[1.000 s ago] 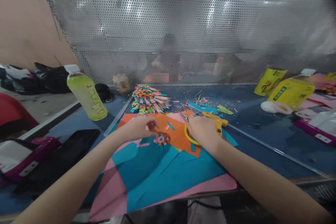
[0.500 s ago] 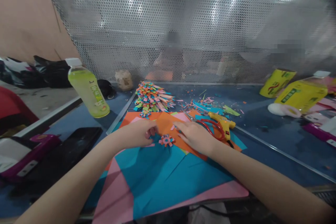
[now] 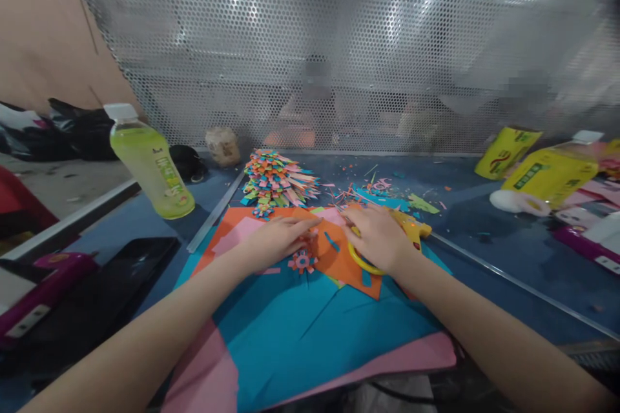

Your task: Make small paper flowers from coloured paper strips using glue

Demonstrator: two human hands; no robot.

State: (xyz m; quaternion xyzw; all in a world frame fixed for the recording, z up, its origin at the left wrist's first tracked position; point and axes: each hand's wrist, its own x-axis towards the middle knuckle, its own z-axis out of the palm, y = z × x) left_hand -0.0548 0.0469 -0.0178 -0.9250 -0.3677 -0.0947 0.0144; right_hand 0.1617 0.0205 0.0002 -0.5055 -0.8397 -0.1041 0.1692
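Note:
My left hand (image 3: 278, 237) rests over the orange paper (image 3: 334, 261), fingers stretched to the right and its underside hidden. Just below those fingers lies a small paper flower (image 3: 303, 261) with a pink ring and short blue, pink and orange petals. My right hand (image 3: 380, 235) is closed over the scissors, whose yellow handle loop (image 3: 361, 261) shows beneath the palm; the blades are mostly hidden. A small blue strip (image 3: 332, 242) lies between the hands. Under everything spread large blue (image 3: 300, 322) and pink sheets (image 3: 203, 368).
A cone of many paper strips (image 3: 276, 177) stands behind the hands, with paper scraps (image 3: 378, 193) beside it. A yellow glue gun (image 3: 414, 227) lies right of my right hand. A drink bottle (image 3: 152, 168) stands left. Yellow containers (image 3: 547, 174) stand right. A perforated metal screen (image 3: 290, 45) closes the back.
My right hand has shifted onto the scissors, which have turned so a yellow loop shows instead of red handles. My left hand has stretched its fingers right, above the flower.

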